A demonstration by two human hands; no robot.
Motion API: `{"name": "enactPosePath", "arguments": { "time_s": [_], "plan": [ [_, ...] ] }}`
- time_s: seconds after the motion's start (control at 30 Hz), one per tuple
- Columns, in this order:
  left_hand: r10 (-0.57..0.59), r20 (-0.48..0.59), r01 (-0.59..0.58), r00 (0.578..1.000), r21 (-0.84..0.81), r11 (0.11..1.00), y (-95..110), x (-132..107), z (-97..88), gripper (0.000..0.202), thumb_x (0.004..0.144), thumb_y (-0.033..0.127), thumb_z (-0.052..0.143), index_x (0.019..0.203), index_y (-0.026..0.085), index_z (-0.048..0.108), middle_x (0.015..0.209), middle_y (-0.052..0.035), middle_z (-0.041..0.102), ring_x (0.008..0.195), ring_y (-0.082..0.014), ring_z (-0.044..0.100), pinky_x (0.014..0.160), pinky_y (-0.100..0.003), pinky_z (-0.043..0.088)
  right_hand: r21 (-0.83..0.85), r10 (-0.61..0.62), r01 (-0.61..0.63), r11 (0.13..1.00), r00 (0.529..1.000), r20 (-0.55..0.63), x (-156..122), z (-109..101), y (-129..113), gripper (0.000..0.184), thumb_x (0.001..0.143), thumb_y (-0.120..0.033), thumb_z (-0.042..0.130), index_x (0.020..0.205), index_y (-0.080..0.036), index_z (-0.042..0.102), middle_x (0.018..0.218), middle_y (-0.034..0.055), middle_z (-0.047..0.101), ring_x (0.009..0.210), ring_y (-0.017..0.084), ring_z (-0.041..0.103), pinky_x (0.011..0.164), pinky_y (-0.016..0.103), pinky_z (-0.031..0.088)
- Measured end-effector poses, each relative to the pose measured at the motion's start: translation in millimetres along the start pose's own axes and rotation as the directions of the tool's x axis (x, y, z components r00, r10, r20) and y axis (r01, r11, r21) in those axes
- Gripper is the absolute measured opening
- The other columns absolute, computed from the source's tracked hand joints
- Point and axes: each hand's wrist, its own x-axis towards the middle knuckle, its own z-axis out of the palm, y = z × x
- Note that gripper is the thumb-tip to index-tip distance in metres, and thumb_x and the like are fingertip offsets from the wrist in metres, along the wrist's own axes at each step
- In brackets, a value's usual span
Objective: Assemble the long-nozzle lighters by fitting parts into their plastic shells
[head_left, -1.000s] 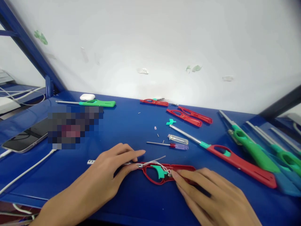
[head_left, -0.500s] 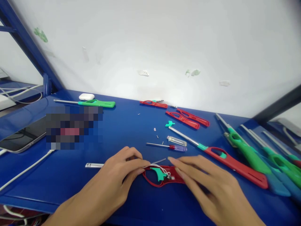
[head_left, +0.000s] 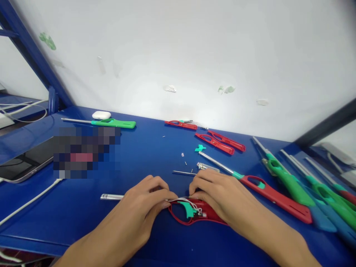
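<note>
An opened red lighter shell (head_left: 194, 218) with a teal trigger and thin white wires lies on the blue table (head_left: 144, 155) near its front edge. Its metal tube (head_left: 111, 197) sticks out to the left. My left hand (head_left: 144, 202) rests on the tube where it meets the shell, fingers curled and pinching there. My right hand (head_left: 219, 194) lies over the top right of the shell, its fingertips pinched at a thin wire just above the trigger. The fingertips of both hands almost meet.
A whole red lighter (head_left: 267, 193) lies right of my hands, green lighters (head_left: 289, 180) beyond it. Red shell halves (head_left: 219, 142), a small screwdriver (head_left: 183, 172), screws and a teal part (head_left: 199, 148) lie behind. Far left: a green lighter (head_left: 111, 122), earbud case (head_left: 101, 115), phone (head_left: 25, 165), white cable (head_left: 30, 200).
My right hand has moved from the shell's right end up and leftward to its top, fingertips closing at the wire. My left hand has curled tighter. The view has drifted slightly.
</note>
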Motion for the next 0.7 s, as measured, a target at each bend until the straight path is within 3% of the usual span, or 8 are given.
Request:
{"name": "enactPosePath", "arguments": {
  "time_s": [0.17,0.33,0.5,0.7],
  "plan": [
    [-0.001,0.000,0.001,1.000,0.002,1.000,-1.1,0.2,0.1,0.037,0.117,0.018,0.043,0.123,0.041,0.071,0.117,0.0064,0.066,0.106,-0.0102,0.066,0.093,-0.023,0.049,0.096,0.086,-0.089,0.991,0.995,0.041,-11.9,-2.1,-5.9,0.033,0.111,-0.004,0.046,0.113,-0.031,0.064,0.112,-0.0044,0.071,0.103,0.018,0.067,0.090,0.033,0.053],
    [0.015,0.014,-0.015,1.000,0.006,1.000,-1.3,-0.7,-0.3,0.038,0.116,0.015,0.043,0.123,0.041,0.070,0.117,0.0077,0.066,0.108,-0.0094,0.065,0.096,-0.022,0.048,0.074,-0.053,0.054,0.996,0.998,-0.020,-20.8,1.8,1.0,0.034,0.111,-0.008,0.054,0.128,-0.036,0.064,0.125,-0.0060,0.075,0.119,0.019,0.067,0.108,0.036,0.049],
    [0.045,0.011,-0.045,0.999,0.024,0.999,-1.2,-1.4,-0.1,0.040,0.115,0.012,0.044,0.130,0.041,0.067,0.118,0.0076,0.068,0.109,-0.0103,0.064,0.096,-0.023,0.047,0.090,-0.063,0.066,0.994,0.997,-0.033,-25.3,7.8,2.9,0.033,0.110,-0.007,0.054,0.126,-0.034,0.066,0.119,-0.0043,0.074,0.108,0.017,0.069,0.097,0.032,0.054],
    [0.039,0.022,-0.039,0.999,0.001,0.999,-1.1,0.6,-1.4,0.042,0.114,0.008,0.043,0.125,0.040,0.070,0.118,0.0062,0.067,0.107,-0.0120,0.064,0.094,-0.025,0.049,-0.054,-0.128,0.121,0.991,0.978,-0.164,-25.5,15.5,2.1,0.034,0.109,-0.004,0.051,0.126,-0.027,0.070,0.115,0.0008,0.075,0.102,0.020,0.073,0.090,0.036,0.058]
  ]
}}
